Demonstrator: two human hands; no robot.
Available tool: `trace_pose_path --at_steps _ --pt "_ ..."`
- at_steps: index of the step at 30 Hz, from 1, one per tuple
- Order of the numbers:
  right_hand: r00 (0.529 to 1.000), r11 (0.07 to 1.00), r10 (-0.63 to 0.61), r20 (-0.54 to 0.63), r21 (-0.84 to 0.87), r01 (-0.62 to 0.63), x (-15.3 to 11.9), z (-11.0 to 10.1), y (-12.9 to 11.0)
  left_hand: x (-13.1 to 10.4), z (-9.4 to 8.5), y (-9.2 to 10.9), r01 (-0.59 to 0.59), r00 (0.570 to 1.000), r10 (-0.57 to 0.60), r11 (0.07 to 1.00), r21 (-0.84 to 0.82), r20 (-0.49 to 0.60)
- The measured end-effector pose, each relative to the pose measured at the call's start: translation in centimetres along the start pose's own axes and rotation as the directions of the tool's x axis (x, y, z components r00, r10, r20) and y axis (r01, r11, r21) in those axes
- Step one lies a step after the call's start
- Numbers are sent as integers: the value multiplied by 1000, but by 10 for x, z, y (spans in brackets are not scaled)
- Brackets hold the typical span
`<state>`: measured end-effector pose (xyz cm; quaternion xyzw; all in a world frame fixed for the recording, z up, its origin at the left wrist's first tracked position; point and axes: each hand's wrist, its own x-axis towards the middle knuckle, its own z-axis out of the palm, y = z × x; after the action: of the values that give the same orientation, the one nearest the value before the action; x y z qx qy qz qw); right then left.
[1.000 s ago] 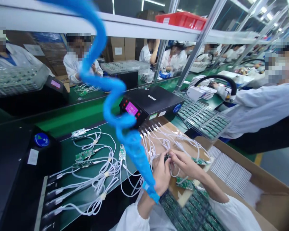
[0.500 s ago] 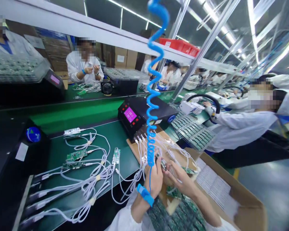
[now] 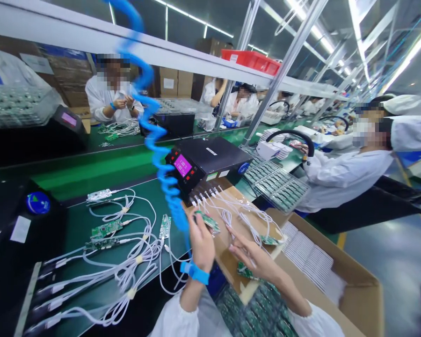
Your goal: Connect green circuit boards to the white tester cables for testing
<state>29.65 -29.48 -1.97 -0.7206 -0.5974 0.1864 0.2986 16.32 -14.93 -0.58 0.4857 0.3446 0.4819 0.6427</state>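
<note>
My left hand, with a blue strap on its wrist, grips a green circuit board between thumb and fingers. The board is tilted above a cardboard sheet. Apart from it to the right is my right hand, fingers stretched out and nothing visible in them. Its fingertips are close to a bundle of white cables. Another circuit board lies partly hidden beneath my right hand, and one more board sits at the sheet's right side. A tray of circuit boards is below my hands.
A black tester with a lit purple screen stands behind the cardboard. Cabled boards spread over the green bench at left. A blue coiled cord hangs by my left hand. At right are an open carton and a seated co-worker.
My hands, together at the board before, are now apart. The left has moved left and up with the board, and the right has let go. The coiled cord has swung left as the view shifted.
</note>
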Motion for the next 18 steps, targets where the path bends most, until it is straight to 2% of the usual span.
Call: trace_pose_path --at_steps 1,2,4,7,10,12,14,16,18 --pt "1000 1000 -14 -6 -25 14 0 3 0 6 -5 7 8 999 -10 999 -38 -46" --pt "999 998 -43 -22 -53 42 0 7 -2 11 -11 14 23 999 -26 998 -63 -44" --pt "988 984 -140 -60 -115 133 1 15 -8 15 -18 26 99 994 -95 992 -72 56" --pt "959 945 -284 4 -168 280 0 20 -22 8 -21 33 238 947 -223 971 -37 231" --pt "952 945 -291 94 -128 301 -11 7 -27 -4 -19 33 289 913 -267 957 -27 308" --pt "968 964 -241 76 -98 247 -23 -6 -22 -9 -17 33 339 885 -309 940 -26 348" --pt "985 979 -174 15 -106 175 -35 -16 -13 -12 -16 34 419 820 -383 908 10 427" --pt "990 978 -135 -38 -164 127 -42 -19 -2 -16 -12 34 475 718 -437 876 78 542" --pt "989 960 -142 -40 -250 128 -44 -15 8 -21 -8 30 468 616 -449 869 157 648"
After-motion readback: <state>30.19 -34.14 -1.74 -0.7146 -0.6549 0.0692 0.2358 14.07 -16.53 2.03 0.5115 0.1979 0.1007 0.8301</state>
